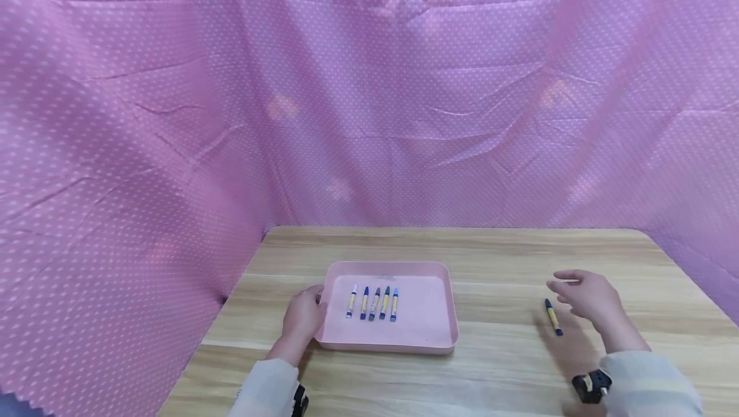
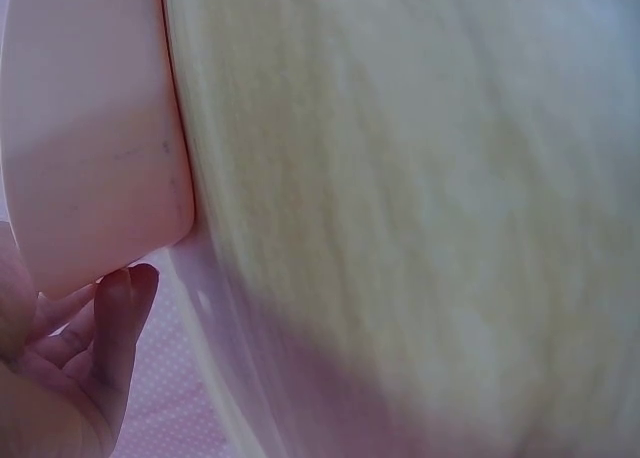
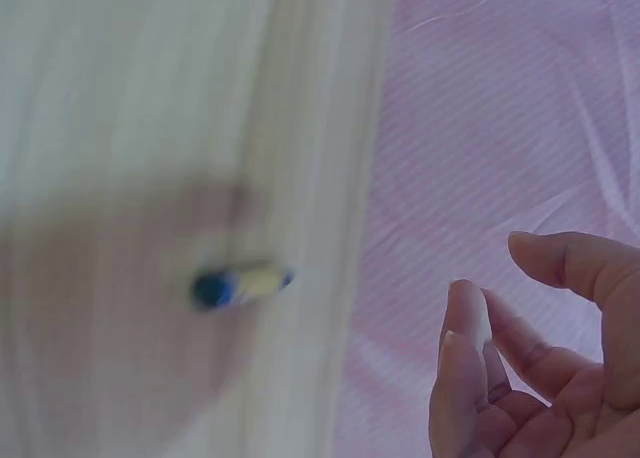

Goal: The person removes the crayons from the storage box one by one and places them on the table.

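Observation:
A shallow pink tray [image 1: 424,340] lies on the table with several crayons [image 1: 372,303] lined up side by side in its left half. My left hand [image 1: 303,315] holds the tray at its left side. In the left wrist view, fingertips of the left hand [image 2: 85,348] touch the tray's outer wall [image 2: 100,178] near a corner. On the right, a single dark-tipped crayon [image 1: 553,317] with a yellow wrapper lies on the wood. Just beside and above it hovers my right hand [image 1: 589,298], fingers loosely bent and apart, holding nothing. The right wrist view shows this crayon [image 3: 245,284] blurred, away from the fingertips.
The light wooden table [image 1: 496,365] has rounded far corners. Pink dotted cloth [image 1: 369,115] hangs behind it and along both sides. A black device [image 1: 591,385] is strapped at the right wrist.

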Motion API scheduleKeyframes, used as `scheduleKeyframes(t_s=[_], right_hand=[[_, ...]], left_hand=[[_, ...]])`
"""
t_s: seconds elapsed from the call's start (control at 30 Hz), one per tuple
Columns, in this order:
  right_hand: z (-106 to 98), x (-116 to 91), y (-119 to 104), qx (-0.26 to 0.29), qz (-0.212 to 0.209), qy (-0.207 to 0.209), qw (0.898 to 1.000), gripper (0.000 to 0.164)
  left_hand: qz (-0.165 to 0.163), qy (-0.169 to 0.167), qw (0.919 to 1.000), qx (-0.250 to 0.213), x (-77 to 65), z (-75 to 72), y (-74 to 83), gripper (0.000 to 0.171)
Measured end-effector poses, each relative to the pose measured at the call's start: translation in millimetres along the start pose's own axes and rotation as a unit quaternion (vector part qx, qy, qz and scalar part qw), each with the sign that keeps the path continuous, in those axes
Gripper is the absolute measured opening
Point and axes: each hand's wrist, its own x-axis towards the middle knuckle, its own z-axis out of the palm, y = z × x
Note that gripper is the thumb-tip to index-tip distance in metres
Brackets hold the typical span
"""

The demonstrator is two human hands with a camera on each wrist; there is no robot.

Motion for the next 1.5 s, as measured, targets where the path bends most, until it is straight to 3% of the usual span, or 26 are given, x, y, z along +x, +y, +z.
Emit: scheduleKeyframes(t_s=[0.27,0.6,0.83,1.1,1.5], right_hand=[[23,-1,-42,0.014,-0.030,-0.004,0.999,0.063],[65,8,-77,0.062,-0.051,-0.015,0.997,0.060],[97,10,-95,0.068,-0.056,-0.017,0.996,0.053],[135,9,-112,0.073,-0.066,-0.026,0.995,0.049],[188,14,-127,0.079,-0.036,-0.039,0.995,0.048]], left_hand=[[0.003,-0.001,1.0000,-0.003,-0.8,0.4,-0.1,0.039],[0.004,0.003,0.9999,-0.012,-0.4,2.2,-4.6,0.038],[-0.020,-0.009,0.9994,-0.028,0.4,2.8,-2.5,0.039],[-0.018,-0.005,0.9992,-0.035,-0.1,3.7,-2.2,0.039],[-0.019,0.000,0.9993,-0.032,2.5,1.9,-1.5,0.038]])
